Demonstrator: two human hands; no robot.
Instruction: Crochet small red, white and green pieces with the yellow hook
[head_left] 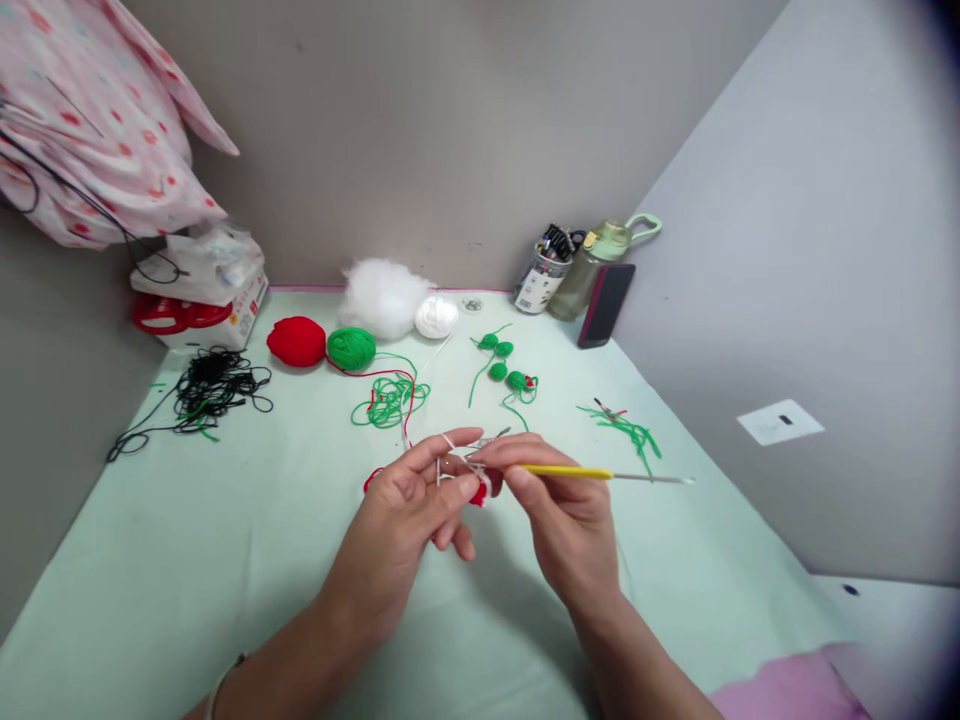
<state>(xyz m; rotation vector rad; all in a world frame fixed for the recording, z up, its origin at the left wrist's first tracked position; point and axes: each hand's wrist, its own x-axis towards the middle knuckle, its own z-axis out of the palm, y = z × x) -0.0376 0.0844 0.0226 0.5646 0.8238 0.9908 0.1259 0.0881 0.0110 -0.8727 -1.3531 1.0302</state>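
Between thumb and fingers, my left hand (409,510) pinches a small red and white crochet piece (478,490). White yarn (439,470) loops round its raised forefinger. My right hand (566,520) is closed on a crochet hook with a yellow handle (570,471), its bare metal end pointing right. The hook's working tip meets the piece near the left fingertips, where fingers partly hide it. A red strand and a white strand run back from the left hand toward the yarn balls.
Behind my hands stand a red yarn ball (296,342), a green yarn ball (351,348), a white yarn ball (436,317) and fluffy stuffing (384,298). Small green crochet pieces (498,371) lie mid-table. Black cord (214,385) tangles at left; a phone (606,306) leans back right.
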